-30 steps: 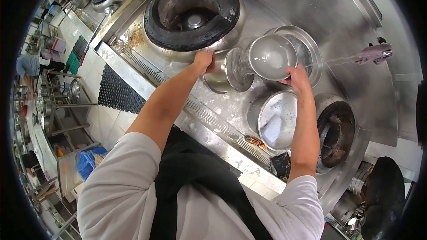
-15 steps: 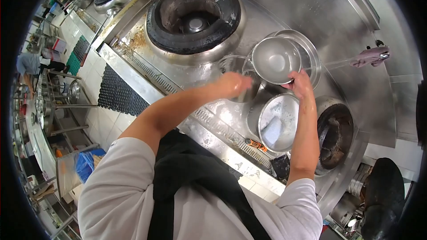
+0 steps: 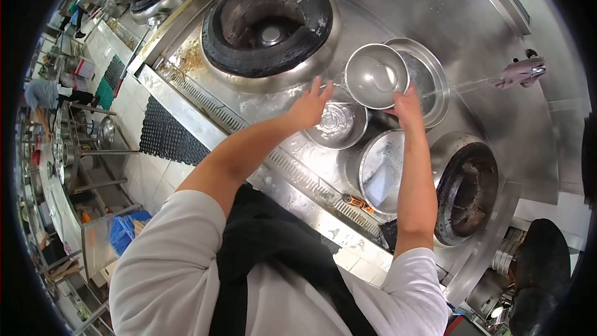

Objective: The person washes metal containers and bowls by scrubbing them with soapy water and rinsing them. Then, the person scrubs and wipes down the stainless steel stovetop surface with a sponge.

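Observation:
My right hand [image 3: 405, 109] is closed on the near rim of a round metal bowl [image 3: 375, 76], tilted with its inside facing me. Beside it, my left hand [image 3: 308, 107] is open, fingers spread, at the left rim of a second metal bowl [image 3: 336, 126]. Clear, rippling water [image 3: 337, 119] shows inside that second bowl. Whether the left fingers touch its rim, I cannot tell. Behind the held bowl lies a wide, shallow metal pan [image 3: 439, 90], partly covered by it. A thin stream of water runs from the spout on the right toward the pan.
A spout wrapped in a mauve cloth [image 3: 521, 73] sticks out at right. A large wok burner [image 3: 214, 32] stands at upper left, a smaller burner [image 3: 491, 171] at right. Near my right forearm are a pot with a pale cloth [image 3: 380, 185] and an orange-handled tool [image 3: 359, 203].
The held bowl has shifted slightly left and up with my right hand. My left hand, blurred before, has moved left and up with its fingers spread, uncovering the bowl of water.

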The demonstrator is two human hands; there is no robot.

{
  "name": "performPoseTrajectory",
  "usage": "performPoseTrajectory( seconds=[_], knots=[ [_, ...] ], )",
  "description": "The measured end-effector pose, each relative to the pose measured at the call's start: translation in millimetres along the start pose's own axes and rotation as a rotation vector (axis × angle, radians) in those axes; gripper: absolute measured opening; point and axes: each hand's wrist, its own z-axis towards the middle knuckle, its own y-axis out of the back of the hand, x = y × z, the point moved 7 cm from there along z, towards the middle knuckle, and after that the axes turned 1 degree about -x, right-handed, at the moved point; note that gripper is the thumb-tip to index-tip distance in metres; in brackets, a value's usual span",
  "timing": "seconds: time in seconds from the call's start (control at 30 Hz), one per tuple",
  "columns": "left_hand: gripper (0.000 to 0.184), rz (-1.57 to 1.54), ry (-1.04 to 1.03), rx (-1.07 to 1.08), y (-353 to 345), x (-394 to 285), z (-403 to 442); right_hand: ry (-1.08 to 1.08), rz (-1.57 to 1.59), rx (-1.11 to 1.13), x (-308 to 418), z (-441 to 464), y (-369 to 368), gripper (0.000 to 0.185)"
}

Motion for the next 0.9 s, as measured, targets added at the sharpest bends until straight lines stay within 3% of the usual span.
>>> performPoseTrajectory(
  seconds=[0.07,0.17,0.2,0.33,0.43,0.53,0.63,0.7,0.8,0.83,0.9],
  knots=[
    [0.062,-0.046,0.06,0.071,-2.9,6.3,23.3,0.047,-0.124,-0.044,13.8,-3.7,-6.2,0.06],
    [0.043,0.002,0.034,0.08,-6.0,11.4,51.1,0.621,-0.549,-0.225,37.2,-9.3,-14.3,0.061],
    [0.036,0.035,0.037,0.107,-6.4,13.1,57.2,0.625,-0.448,-0.243,35.4,-7.4,-12.9,0.061],
    [0.022,-0.065,0.061,0.097,-1.4,29.1,50.5,0.652,-0.592,-0.446,39.9,1.8,23.8,0.059],
    [0.028,-0.083,0.153,0.129,1.1,46.9,26.1,0.543,-0.666,-0.622,37.8,17.7,59.8,0.061],
    [0.037,-0.084,0.027,-0.114,2.3,49.7,-1.4,0.457,-0.706,-0.645,13.6,47.3,80.2,0.063],
    [0.045,0.081,-0.428,-0.282,25.3,23.4,-37.1,0.287,-0.845,-0.558,-50.7,99.9,89.0,0.064],
    [0.037,0.114,-0.578,-0.178,13.5,20.5,-60.2,0.076,-0.749,-0.406,-102.0,136.1,95.4,0.056],
    [0.024,0.184,-0.635,0.082,-7.5,18.7,-64.0,-0.357,0.143,-0.222,-151.5,138.6,95.1,0.048],
    [0.019,0.21,-0.627,0.184,-15.1,19.4,-62.6,-0.349,0.231,-0.2,-151.8,136.0,98.1,0.044],
    [0.014,0.108,-0.697,0.183,-19.6,11.6,-60.0,-0.325,0.406,-0.155,-130.6,111.4,100.4,0.038]
  ],
)
